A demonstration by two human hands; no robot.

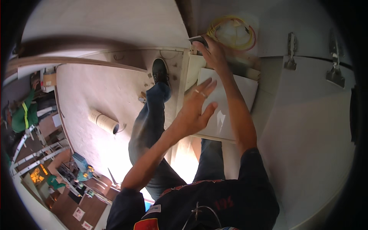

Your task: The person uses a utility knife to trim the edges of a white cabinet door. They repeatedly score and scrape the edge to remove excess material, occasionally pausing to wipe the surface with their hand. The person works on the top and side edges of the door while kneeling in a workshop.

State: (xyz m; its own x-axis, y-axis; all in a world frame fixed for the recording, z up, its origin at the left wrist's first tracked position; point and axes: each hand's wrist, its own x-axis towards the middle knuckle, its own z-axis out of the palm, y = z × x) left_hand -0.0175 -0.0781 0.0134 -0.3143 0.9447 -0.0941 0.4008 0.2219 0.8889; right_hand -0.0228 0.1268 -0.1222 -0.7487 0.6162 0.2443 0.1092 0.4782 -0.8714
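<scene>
My left hand (197,107) hovers, fingers apart and holding nothing, over or just beside a glossy white square panel (239,99) lying on a pale narrow ledge (193,57). A ring shows on one finger. My right hand (211,53) reaches past the panel's far edge, its fingers curled round a small dark flat object (195,39) at the ledge's far corner; what that object is, I cannot make out. A coil of yellow cable (249,40) lies just right of that hand. My left foot (159,71) rests on the pale floor beside the ledge.
A cardboard tube (103,122) lies on the floor at left. Beyond are a person in green (25,115), an aluminium ladder (23,142), boxes and tools. White cabinet doors (306,115) with metal hinges (335,76) stand at right; a pale board (107,27) spans the top left.
</scene>
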